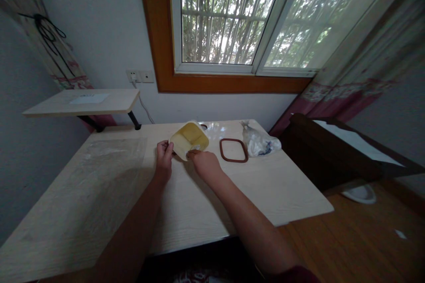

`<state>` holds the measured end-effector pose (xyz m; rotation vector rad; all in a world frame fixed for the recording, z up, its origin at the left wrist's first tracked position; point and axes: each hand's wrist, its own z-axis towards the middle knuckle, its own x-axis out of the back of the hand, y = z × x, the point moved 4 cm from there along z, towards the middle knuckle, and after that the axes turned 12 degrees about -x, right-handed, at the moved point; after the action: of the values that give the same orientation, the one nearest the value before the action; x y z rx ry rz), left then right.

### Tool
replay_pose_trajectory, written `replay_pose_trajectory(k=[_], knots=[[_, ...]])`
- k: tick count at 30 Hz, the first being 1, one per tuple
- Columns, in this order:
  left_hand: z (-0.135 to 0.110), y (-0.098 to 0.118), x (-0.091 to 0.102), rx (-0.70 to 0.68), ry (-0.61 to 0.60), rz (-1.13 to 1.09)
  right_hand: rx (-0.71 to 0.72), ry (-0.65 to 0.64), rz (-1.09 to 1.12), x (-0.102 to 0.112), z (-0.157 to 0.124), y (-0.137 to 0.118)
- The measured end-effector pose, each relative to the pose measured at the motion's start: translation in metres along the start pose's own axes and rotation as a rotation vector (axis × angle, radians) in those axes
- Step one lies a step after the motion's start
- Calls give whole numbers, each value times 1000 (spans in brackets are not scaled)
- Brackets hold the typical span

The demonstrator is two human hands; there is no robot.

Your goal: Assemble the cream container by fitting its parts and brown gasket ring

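Above the table I hold a yellowish square plastic container (188,138), tilted so that its hollow inside faces me. My left hand (164,154) grips its left side, the thumb on the near wall and the fingers behind. At the lower right rim, my right hand (203,162) has its fingers pinched together. A small shiny patch shows in the container just above those fingers; whether they hold it or the rim I cannot make out. To the right lies a reddish-brown square ring (233,160), flat on the table, touched by neither hand.
A clear plastic bag (260,142) with contents lies at the table's back right. Thin clear plastic sheeting (113,152) covers part of the left side. A small raised shelf (83,102) stands back left, and dark furniture (332,159) borders the right.
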<state>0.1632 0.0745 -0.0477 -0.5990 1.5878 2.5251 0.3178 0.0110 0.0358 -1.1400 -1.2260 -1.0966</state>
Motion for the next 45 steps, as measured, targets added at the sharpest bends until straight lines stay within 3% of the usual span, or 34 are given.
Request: replay_pose_trajectory(k=[4, 8, 15, 24, 35, 45], knots=[[10, 3, 9, -82, 13, 131, 20, -6, -21, -1, 1, 4], [15, 4, 14, -68, 26, 189, 26, 1, -36, -4, 4, 5], [12, 1, 8, 32, -25, 71, -26, 9, -86, -6, 3, 6], [4, -5, -1, 57, -53, -47, -79, 42, -10, -8, -3, -3], [-4, 4, -14, 104, -79, -184, -95, 72, 237, -2, -6, 1], [-3, 4, -12, 95, -67, -223, -112, 186, 572, -13, -7, 25]])
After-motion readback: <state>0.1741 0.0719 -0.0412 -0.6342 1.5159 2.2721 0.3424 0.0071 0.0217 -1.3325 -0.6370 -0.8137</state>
